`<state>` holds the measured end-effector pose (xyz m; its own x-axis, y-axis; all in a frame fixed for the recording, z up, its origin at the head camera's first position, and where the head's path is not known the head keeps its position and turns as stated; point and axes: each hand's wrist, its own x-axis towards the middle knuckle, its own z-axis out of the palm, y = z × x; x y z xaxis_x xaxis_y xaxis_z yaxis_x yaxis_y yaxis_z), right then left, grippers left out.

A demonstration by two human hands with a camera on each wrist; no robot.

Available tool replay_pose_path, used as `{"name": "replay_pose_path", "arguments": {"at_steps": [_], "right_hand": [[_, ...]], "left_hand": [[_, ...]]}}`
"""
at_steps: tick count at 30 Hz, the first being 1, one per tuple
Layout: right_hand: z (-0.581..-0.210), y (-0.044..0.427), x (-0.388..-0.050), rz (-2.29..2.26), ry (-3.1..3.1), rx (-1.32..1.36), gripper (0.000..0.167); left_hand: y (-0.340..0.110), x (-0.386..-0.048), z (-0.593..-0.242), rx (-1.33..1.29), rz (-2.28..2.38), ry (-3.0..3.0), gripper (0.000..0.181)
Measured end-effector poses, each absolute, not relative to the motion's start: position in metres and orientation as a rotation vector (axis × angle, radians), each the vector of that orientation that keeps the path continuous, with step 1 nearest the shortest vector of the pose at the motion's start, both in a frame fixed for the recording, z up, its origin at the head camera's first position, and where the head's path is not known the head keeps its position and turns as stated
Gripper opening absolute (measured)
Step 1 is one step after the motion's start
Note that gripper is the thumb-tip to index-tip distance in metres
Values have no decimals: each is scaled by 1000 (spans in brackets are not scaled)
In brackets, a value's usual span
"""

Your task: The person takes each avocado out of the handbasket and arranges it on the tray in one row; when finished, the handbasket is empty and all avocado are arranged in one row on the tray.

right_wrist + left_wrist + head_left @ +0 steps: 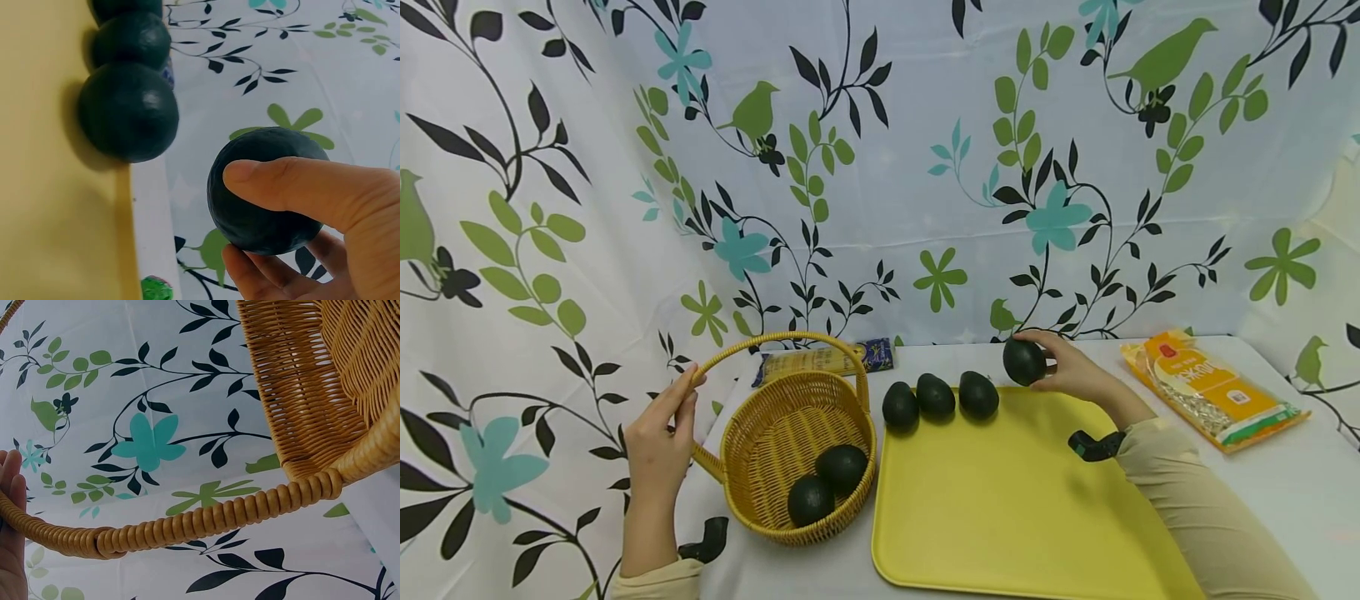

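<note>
My right hand (1070, 371) pinches a dark green avocado (1024, 361) at the tray's far edge; in the right wrist view the thumb lies across that avocado (269, 222), with fingers beneath. To its left, three avocados (979, 396) stand in a row along the far left edge of the yellow tray (985, 508). My left hand (658, 450) holds the handle (790, 337) of a wicker basket (760, 442), which is tilted, with two avocados (841, 468) inside. The left wrist view shows fingers around the handle (206, 522) at the left edge.
An orange and clear food packet (1213, 387) lies on the white table right of the tray. Behind the basket is a blue and yellow packet (820, 360). A patterned cloth (880, 167) hangs behind the table.
</note>
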<state>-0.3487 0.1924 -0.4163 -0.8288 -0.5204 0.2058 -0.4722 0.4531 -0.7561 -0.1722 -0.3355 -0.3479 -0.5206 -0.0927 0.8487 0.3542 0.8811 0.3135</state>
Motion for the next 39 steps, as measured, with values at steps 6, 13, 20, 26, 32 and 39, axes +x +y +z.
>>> {"name": "replay_pose_path", "arguments": {"at_steps": [6, 13, 20, 26, 32, 39], "right_hand": [[-430, 192, -347, -1305, 2637, -900, 80], [-449, 188, -346, -1279, 2631, -914, 79], [-461, 182, -344, -1192, 2665, -933, 79], [-468, 178, -343, -1155, 2692, -947, 79], [-470, 176, -341, -1153, 2678, -953, 79], [-469, 176, -341, -1144, 2677, -940, 78]], "left_hand": [[-335, -172, -348, -164, -562, -2067, 45], [-334, -171, -348, -163, -553, -2059, 44], [-334, -172, -348, -162, -575, -2051, 45], [-334, -173, -348, -182, -572, -2031, 44], [-335, -172, -349, -182, -558, -2036, 44], [-335, -173, -348, -195, -563, -2036, 44]]}}
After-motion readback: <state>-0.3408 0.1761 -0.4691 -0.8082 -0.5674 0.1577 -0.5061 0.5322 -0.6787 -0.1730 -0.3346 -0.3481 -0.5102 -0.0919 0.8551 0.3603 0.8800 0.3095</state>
